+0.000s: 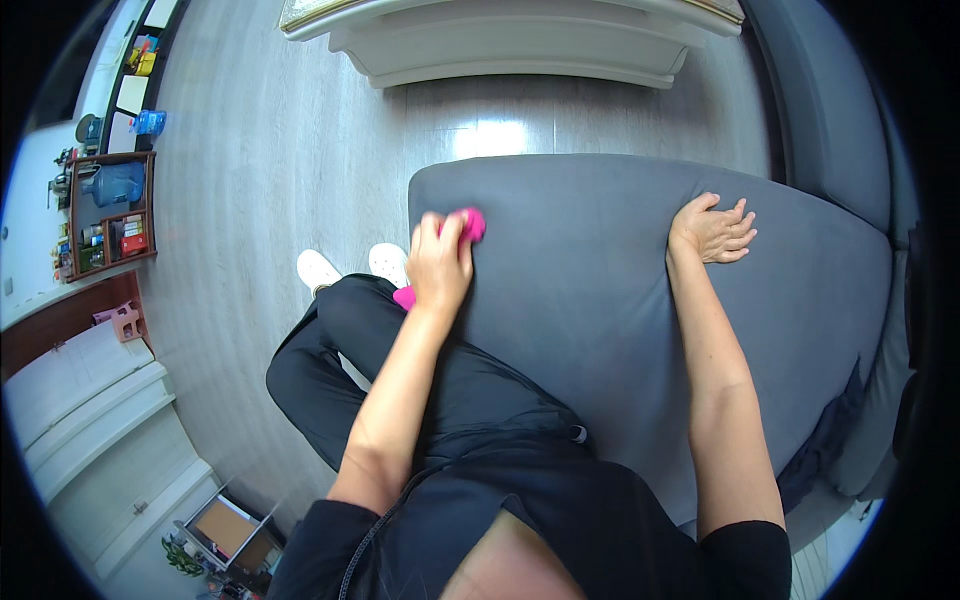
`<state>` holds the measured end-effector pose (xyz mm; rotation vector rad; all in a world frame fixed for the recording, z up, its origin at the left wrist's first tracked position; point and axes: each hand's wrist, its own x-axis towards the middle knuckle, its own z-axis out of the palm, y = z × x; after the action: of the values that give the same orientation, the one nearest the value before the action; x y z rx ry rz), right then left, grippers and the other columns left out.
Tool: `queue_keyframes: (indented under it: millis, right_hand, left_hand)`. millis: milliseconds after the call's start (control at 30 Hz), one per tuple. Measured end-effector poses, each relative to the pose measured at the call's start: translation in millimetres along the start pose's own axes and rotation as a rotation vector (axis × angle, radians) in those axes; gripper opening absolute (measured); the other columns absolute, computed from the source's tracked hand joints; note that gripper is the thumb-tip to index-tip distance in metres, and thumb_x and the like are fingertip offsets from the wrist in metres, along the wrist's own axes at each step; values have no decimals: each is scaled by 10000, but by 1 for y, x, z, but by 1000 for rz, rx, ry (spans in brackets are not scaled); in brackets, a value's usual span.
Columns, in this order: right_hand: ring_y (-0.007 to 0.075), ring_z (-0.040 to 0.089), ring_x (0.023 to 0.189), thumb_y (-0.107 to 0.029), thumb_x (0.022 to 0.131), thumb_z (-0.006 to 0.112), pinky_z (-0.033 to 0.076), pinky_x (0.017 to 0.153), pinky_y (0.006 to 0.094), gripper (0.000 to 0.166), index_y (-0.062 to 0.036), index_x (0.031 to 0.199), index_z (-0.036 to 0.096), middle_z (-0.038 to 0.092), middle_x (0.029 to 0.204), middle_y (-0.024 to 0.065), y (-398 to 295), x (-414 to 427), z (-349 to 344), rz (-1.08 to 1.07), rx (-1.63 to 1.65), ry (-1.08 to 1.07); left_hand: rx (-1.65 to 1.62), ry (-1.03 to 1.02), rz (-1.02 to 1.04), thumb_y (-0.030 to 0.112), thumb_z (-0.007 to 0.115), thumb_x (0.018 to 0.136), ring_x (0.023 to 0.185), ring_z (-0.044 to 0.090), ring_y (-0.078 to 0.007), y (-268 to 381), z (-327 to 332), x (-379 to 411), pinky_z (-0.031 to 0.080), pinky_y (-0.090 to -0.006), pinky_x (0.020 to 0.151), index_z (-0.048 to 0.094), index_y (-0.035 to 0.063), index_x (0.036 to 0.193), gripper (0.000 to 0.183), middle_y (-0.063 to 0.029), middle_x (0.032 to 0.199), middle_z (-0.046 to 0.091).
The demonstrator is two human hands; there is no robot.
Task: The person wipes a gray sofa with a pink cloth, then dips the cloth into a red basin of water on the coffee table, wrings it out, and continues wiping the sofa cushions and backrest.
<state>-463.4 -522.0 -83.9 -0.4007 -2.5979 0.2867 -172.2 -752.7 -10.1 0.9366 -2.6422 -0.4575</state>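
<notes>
My left hand (441, 262) is closed around a bright pink object (472, 225) over the left end of a grey upholstered sofa seat (577, 247). A rounded pink end sticks out past the fingers, and another pink part shows by the wrist. The middle is hidden in my grip, so I cannot tell exactly what it is. My right hand (712, 231) rests on the fabric farther right, fingers apart and holding nothing. Creases run through the grey cover below that wrist.
A white table base (517, 45) stands beyond the seat. Grey cushions (825, 112) border the right side. White shoes (315, 270) are on the wood-look floor (247, 150). At left are a brown shelf (112, 210) with a water jug (116, 184) and a white door (127, 435).
</notes>
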Motion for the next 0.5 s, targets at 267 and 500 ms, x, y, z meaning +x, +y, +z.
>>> queue_keyframes:
  millis: [267, 500]
  right_hand:
    - [336, 198, 1502, -375, 921, 525, 96, 1211, 542, 574, -87, 1417, 502, 365, 1559, 140, -3, 1, -6, 14, -13, -38]
    - [346, 217, 1491, -364, 902, 552, 108, 1206, 554, 568, -90, 1398, 510, 373, 1552, 139, -1, 0, -3, -24, -18, -11]
  left_hand:
    - [-68, 55, -78, 121, 725, 831, 884, 637, -372, -4, 16, 67, 523, -450, 733, 640, 103, 1058, 243, -134, 967, 601]
    - [-129, -98, -2, 55, 745, 772, 822, 622, -312, 27, -20, -42, 530, -420, 696, 707, 143, 1107, 349, -104, 918, 572]
